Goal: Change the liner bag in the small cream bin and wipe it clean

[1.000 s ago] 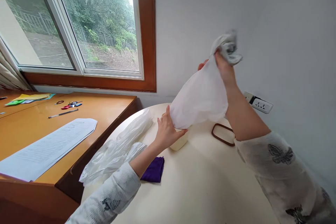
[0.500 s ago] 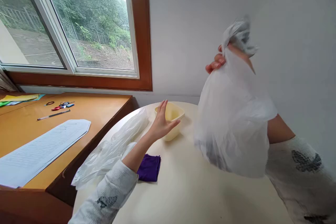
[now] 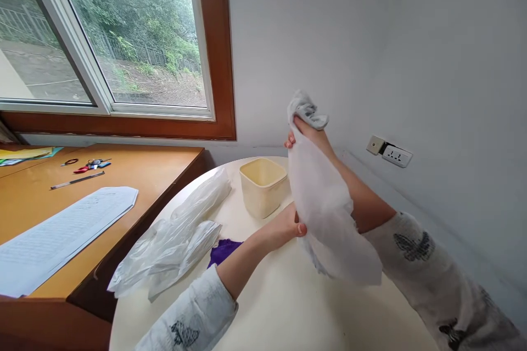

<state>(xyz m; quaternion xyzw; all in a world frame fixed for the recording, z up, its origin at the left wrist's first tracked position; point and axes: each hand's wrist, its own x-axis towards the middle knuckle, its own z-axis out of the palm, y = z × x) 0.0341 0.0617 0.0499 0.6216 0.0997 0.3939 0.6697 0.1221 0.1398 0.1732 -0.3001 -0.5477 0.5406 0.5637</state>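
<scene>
My right hand (image 3: 307,131) is closed around the gathered top of a white plastic bag (image 3: 325,208), held up over the right part of the round table. A crumpled grey-and-white end sticks out above the fist. Lower down, my left hand (image 3: 288,226) grips the bag's left side; its thumb shows and the other fingers are partly hidden. The bag hangs thin and slack, and what it may contain cannot be made out. Just behind my left hand stands a cream plastic container (image 3: 263,192). A folded purple cloth (image 3: 222,251) lies partly under my left forearm.
A second clear plastic bag (image 3: 173,236) lies crumpled on the left of the cream table (image 3: 284,307). The wooden desk (image 3: 164,167) beside it carries papers (image 3: 69,230), a pen (image 3: 77,180) and scissors (image 3: 88,166). A wall socket (image 3: 397,156) is at the right.
My right hand has brought the bag down and to the left. My left hand has moved from in front of the container, where it was open, rightward to take hold of the bag.
</scene>
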